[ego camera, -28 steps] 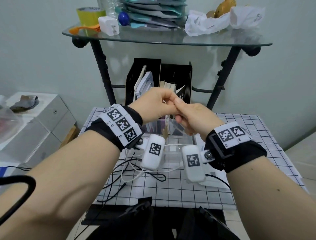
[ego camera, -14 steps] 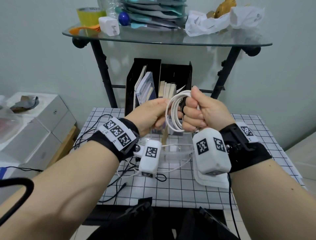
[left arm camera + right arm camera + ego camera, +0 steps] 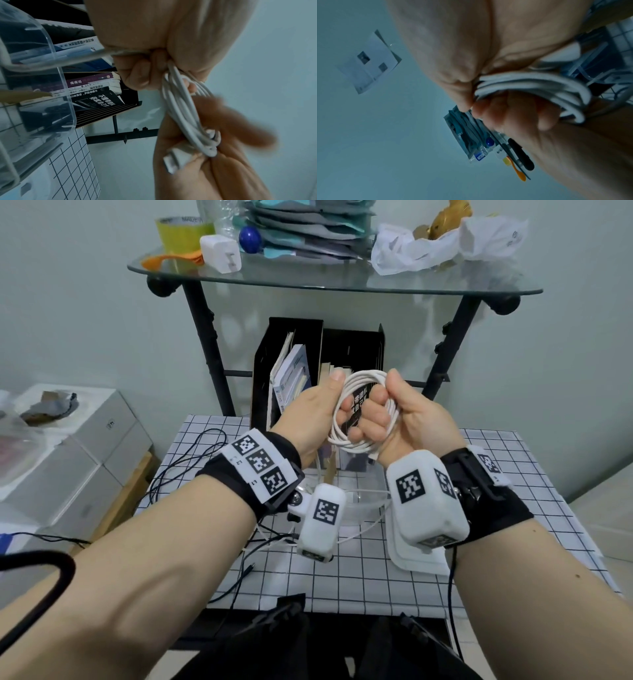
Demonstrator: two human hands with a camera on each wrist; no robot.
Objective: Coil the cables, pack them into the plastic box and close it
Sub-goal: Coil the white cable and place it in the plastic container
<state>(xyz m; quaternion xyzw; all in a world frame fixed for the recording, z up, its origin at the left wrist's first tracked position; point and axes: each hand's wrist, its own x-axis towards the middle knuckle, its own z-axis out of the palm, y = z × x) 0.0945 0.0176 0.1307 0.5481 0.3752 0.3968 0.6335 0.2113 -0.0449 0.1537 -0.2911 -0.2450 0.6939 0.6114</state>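
Observation:
A white cable coil [image 3: 346, 436] is held up between both hands above the table. My left hand [image 3: 320, 405] grips its left side, thumb up. My right hand [image 3: 378, 416] has its fingers curled through the loops, palm toward me. In the left wrist view the coil [image 3: 185, 115] runs from my left fingers [image 3: 137, 77] down to the right hand, where a white plug [image 3: 176, 158] sticks out. The right wrist view shows the loops [image 3: 539, 86] wrapped over my curled fingers [image 3: 513, 115]. The clear plastic box [image 3: 356, 508] stands open on the table below the hands, its lid [image 3: 418, 559] beside it on the right.
Thin black cables [image 3: 191, 467] sprawl over the left of the checked tablecloth [image 3: 342, 577]. A loose white cable [image 3: 363, 530] lies by the box. Behind it stands a black file holder with books [image 3: 294, 371], under a cluttered glass shelf [image 3: 308, 278].
Both hands have risen from just above the box. The right wrist has turned palm toward me, and the white coil, hidden a second ago, now shows between the hands.

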